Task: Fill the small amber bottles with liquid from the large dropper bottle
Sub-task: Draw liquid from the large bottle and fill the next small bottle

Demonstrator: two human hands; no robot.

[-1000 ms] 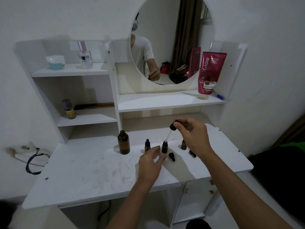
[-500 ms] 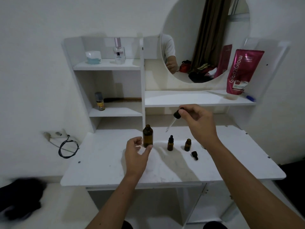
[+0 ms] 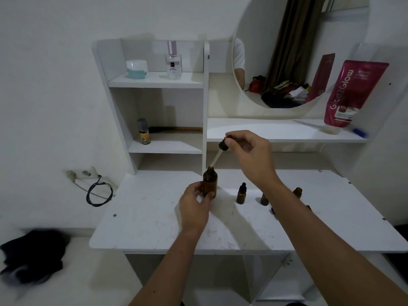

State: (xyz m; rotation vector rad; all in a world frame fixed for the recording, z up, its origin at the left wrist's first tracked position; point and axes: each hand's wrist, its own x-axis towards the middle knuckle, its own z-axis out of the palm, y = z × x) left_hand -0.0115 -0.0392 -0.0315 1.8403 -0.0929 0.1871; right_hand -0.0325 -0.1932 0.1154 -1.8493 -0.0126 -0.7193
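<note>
The left hand (image 3: 194, 206) has newly gripped the large amber glass bottle (image 3: 210, 183) mid-desk, while right-hand fingers (image 3: 231, 141) pinching the black-capped glass dropper (image 3: 217, 156) bring it back for a refill.

Left hand (image 3: 194, 208) curls in a grip low; right hand (image 3: 249, 155) pinches, raised above it.

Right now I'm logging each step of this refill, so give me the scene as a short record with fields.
left hand: grips the large amber bottle, upright on the desk
right hand: pinches the dropper by its black bulb
dropper tip: at the large bottle's open mouth
small bottles: one capped; two more partly hidden by the right forearm
fill levels: cannot tell
</note>
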